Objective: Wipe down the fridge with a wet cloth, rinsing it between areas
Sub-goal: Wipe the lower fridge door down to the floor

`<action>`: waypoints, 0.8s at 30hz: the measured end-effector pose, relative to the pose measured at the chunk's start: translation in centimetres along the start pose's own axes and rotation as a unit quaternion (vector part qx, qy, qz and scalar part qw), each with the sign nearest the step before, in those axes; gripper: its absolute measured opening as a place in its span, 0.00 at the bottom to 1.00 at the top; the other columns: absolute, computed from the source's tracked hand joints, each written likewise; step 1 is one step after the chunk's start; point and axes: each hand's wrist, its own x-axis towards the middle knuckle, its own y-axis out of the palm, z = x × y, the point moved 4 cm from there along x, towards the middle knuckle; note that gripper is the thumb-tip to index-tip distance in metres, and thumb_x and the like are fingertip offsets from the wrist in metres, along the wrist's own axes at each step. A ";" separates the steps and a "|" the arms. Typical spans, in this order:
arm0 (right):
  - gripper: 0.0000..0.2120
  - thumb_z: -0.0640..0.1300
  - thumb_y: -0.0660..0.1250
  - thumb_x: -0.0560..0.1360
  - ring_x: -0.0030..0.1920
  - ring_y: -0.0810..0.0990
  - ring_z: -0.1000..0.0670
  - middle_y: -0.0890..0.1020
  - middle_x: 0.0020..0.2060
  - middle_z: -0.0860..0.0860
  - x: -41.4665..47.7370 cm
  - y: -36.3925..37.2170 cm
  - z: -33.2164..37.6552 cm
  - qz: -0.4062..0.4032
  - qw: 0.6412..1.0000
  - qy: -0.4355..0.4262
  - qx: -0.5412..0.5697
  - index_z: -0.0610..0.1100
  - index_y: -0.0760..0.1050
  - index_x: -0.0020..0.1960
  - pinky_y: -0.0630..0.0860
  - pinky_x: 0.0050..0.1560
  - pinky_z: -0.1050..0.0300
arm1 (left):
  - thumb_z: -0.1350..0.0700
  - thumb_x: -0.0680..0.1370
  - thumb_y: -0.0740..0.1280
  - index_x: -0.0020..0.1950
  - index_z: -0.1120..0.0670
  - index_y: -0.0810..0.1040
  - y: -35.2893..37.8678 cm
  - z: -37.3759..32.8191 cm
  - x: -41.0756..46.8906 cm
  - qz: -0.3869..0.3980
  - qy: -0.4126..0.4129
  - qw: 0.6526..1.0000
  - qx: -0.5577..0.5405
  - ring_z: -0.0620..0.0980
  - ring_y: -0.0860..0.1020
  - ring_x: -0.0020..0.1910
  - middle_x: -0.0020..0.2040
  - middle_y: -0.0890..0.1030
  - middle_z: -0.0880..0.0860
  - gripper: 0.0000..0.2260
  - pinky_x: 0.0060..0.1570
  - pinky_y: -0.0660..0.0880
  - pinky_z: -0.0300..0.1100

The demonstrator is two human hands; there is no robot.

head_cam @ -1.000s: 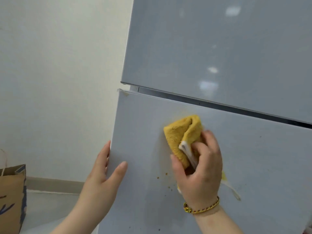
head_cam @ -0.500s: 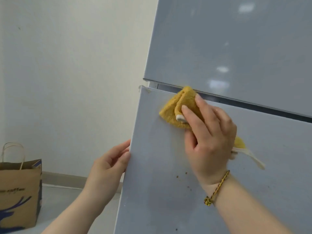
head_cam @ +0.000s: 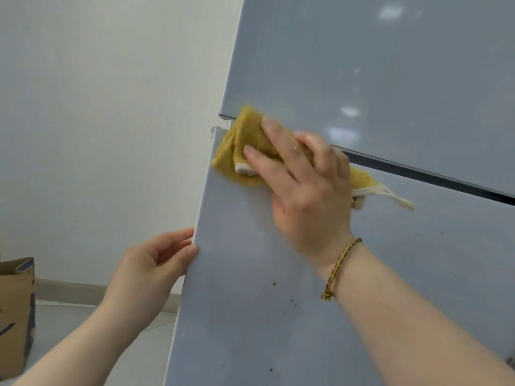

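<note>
The grey fridge has an upper door [head_cam: 362, 65] and a lower door [head_cam: 264, 338], split by a dark gap. A folded yellow cloth [head_cam: 243, 140] with a white hem lies on the top left corner of the lower door, overlapping the gap. My right hand [head_cam: 306, 196] presses it flat against the door with straight fingers; a white loop of the cloth sticks out to the right of the palm. My left hand [head_cam: 147, 274] grips the lower door's left edge, thumb on the front and fingers curled behind. Small brown specks [head_cam: 275, 284] dot the door below the cloth.
A white wall [head_cam: 111, 107] runs to the left of the fridge. A brown paper bag [head_cam: 15, 316] stands on the pale floor at the bottom left, by the skirting board.
My right hand has slid the cloth up and to the left, from the middle of the lower door to its top left corner. My left hand stays on the door's edge.
</note>
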 end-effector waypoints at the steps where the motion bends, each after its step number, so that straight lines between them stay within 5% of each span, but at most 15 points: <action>1: 0.18 0.39 0.53 0.79 0.52 0.71 0.46 0.80 0.58 0.49 0.2 0.2 0.3 -0.020 0.998 0.064 -0.009 0.50 0.81 0.54 0.66 0.51 0.53 | 0.66 0.75 0.63 0.42 0.48 0.78 0.0 0.0 0.0 0.002 0.000 1.000 -0.001 0.34 0.79 0.30 0.29 0.82 0.40 0.13 0.30 0.73 0.24; 3: 0.20 0.41 0.50 0.80 0.54 0.71 0.47 0.80 0.58 0.50 -0.5 0.5 1.9 -0.038 0.990 0.138 -0.021 0.51 0.81 0.53 0.66 0.51 0.53 | 0.66 0.75 0.63 0.42 0.48 0.78 0.1 0.0 0.0 0.003 -0.001 1.000 -0.006 0.35 0.80 0.30 0.31 0.83 0.41 0.12 0.30 0.74 0.25; 6: 0.18 0.41 0.52 0.80 0.54 0.71 0.48 0.79 0.58 0.51 -2.6 0.4 4.0 -0.019 0.993 0.116 -0.018 0.52 0.81 0.54 0.66 0.51 0.53 | 0.65 0.74 0.63 0.42 0.49 0.78 -0.2 0.1 0.2 0.001 -0.006 1.000 -0.013 0.37 0.80 0.31 0.34 0.84 0.42 0.11 0.31 0.75 0.27; 12: 0.13 0.44 0.55 0.79 0.57 0.72 0.48 0.72 0.65 0.54 -10.0 -2.8 1.7 0.111 0.970 -0.214 0.037 0.51 0.72 0.60 0.67 0.55 0.55 | 0.65 0.75 0.63 0.45 0.50 0.79 -0.4 0.3 0.4 0.011 -0.017 1.000 -0.001 0.37 0.81 0.33 0.33 0.84 0.43 0.10 0.34 0.77 0.28; 15: 0.12 0.42 0.57 0.79 0.55 0.73 0.47 0.72 0.63 0.52 -9.7 -4.2 -3.3 0.122 0.952 -0.282 0.011 0.50 0.72 0.60 0.68 0.52 0.53 | 0.64 0.75 0.63 0.42 0.48 0.78 -0.2 0.2 0.1 -0.004 -0.006 1.000 0.008 0.35 0.80 0.31 0.31 0.83 0.40 0.11 0.33 0.76 0.26; 19: 0.12 0.40 0.57 0.79 0.52 0.71 0.45 0.75 0.61 0.50 -5.6 -3.5 -5.4 0.056 0.984 -0.165 -0.037 0.49 0.74 0.58 0.67 0.49 0.51 | 0.63 0.75 0.63 0.42 0.45 0.77 0.2 0.2 -0.4 -0.025 0.014 0.999 0.020 0.33 0.79 0.31 0.30 0.82 0.37 0.12 0.34 0.76 0.26; 24: 0.16 0.42 0.50 0.80 0.52 0.70 0.45 0.80 0.57 0.47 -4.7 -1.3 -0.2 -0.030 0.988 0.139 -0.053 0.50 0.76 0.55 0.64 0.48 0.52 | 0.63 0.75 0.63 0.41 0.47 0.77 0.1 0.3 -0.4 -0.028 0.002 1.000 0.011 0.34 0.79 0.31 0.29 0.82 0.38 0.12 0.33 0.75 0.25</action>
